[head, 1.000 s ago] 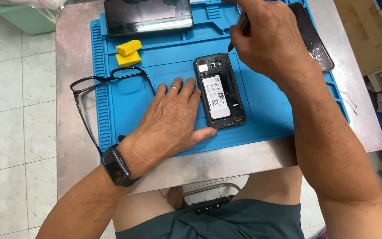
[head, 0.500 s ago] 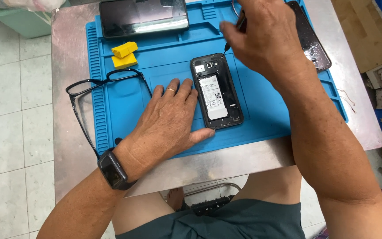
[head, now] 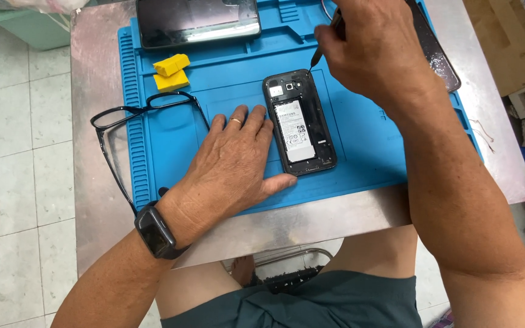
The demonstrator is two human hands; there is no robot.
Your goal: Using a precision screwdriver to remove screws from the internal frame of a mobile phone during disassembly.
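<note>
One opened phone (head: 299, 123) lying back-up on a blue mat (head: 372, 146), left hand (head: 232, 167) flat and unclenched beside it, thumb touching its lower edge, right hand (head: 375, 51) gripping one thin tool (head: 318, 53) above the phone's top, two yellow blocks (head: 172, 71), one pair of glasses (head: 129, 130)

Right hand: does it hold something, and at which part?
The right hand grips a thin dark tool by its upper shaft; only the tip shows, above the opened phone.
</note>
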